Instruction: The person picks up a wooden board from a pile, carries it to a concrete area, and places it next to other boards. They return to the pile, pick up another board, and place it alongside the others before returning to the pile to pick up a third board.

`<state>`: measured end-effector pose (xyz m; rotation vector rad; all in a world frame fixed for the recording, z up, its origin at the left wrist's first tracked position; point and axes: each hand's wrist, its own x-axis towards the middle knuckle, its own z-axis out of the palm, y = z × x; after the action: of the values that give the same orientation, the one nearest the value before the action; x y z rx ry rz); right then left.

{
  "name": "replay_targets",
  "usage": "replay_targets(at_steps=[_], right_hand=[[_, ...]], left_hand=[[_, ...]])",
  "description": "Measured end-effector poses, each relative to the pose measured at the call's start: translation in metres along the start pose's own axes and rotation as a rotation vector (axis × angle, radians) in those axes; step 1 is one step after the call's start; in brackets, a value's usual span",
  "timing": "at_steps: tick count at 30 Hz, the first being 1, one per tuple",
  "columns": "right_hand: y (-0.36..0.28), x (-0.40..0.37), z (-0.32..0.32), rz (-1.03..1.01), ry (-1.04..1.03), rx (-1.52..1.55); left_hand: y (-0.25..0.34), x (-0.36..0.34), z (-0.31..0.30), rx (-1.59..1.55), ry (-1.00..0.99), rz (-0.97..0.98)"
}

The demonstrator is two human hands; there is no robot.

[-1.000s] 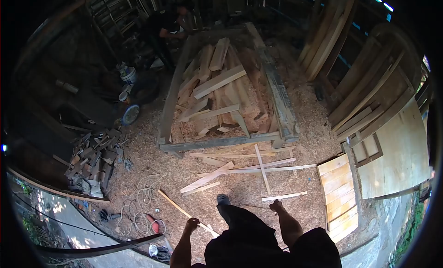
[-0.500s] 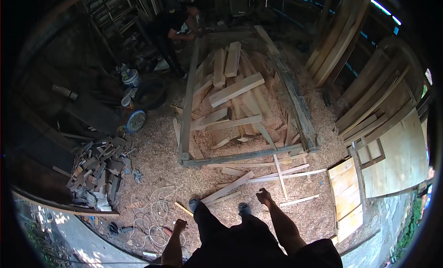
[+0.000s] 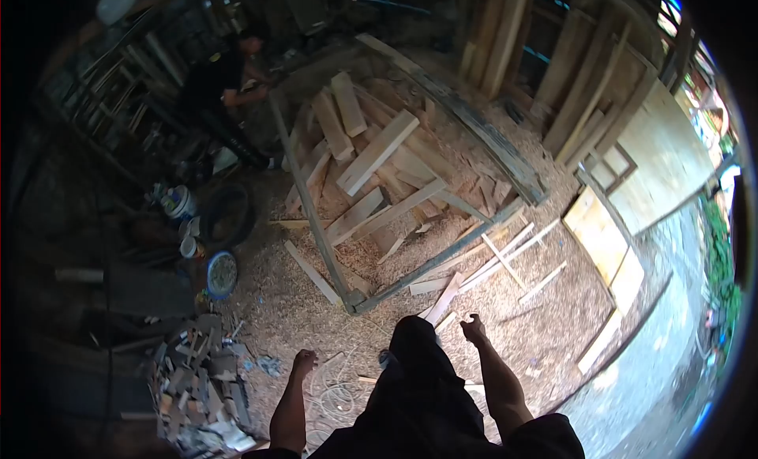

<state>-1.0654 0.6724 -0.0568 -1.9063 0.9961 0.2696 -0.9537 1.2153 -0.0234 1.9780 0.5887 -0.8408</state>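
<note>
Dim, cluttered timber workshop (image 3: pixel 71 214) | shavings-strewn ground (image 3: pixel 312 329) | weathered timber frame (image 3: pixel 512 167) around heaped boards (image 3: pixel 379 152) | pale plank (image 3: pixel 446 295) flat on the ground, just beyond the right hand (image 3: pixel 474 331), whose fingers curve half open, gripping nothing | left hand (image 3: pixel 304 363) near looped cable (image 3: pixel 335 400), fingers blurred; cannot tell their spread or hold

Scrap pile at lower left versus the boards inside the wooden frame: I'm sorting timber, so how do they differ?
The scrap pile is mostly short pieces; the boards are longer. The scrap pile looks mostly dark, while the boards are mostly pale. The boards lie inside the wooden frame, the scrap pile outside. Both are jumbled.
</note>
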Motion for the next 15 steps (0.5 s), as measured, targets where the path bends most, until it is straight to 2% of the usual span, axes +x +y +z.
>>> replay_targets(at_steps=[3,5,6,8,10,11,12,13,15], right_hand=[[-0.043,-0.02,0.03,0.018,-0.038,0.098],[-0.056,-0.027,0.046,0.099,-0.153,0.218],[-0.057,-0.028,0.057,0.133,-0.198,0.253],[-0.053,-0.023,0.085,0.181,-0.229,0.254],[-0.041,-0.026,0.119,0.209,-0.188,0.165],[-0.012,-0.018,0.147,0.182,-0.178,0.106],[-0.014,-0.028,0.157,0.26,-0.138,0.165],[-0.008,-0.028,0.173,0.376,-0.198,0.109],[0.021,-0.035,0.216,0.464,-0.141,0.142]], left_hand=[[0.056,0.033,-0.027,0.16,-0.071,-0.002],[0.082,0.056,-0.028,0.223,-0.106,0.006],[0.091,0.071,-0.026,0.253,-0.138,0.078],[0.116,0.089,-0.018,0.297,-0.173,0.158],[0.145,0.098,-0.006,0.301,-0.242,0.085],[0.148,0.116,-0.003,0.355,-0.319,0.068],[0.157,0.117,-0.002,0.419,-0.34,0.1],[0.166,0.116,-0.004,0.486,-0.36,0.127],[0.164,0.162,-0.012,0.563,-0.42,0.168]])
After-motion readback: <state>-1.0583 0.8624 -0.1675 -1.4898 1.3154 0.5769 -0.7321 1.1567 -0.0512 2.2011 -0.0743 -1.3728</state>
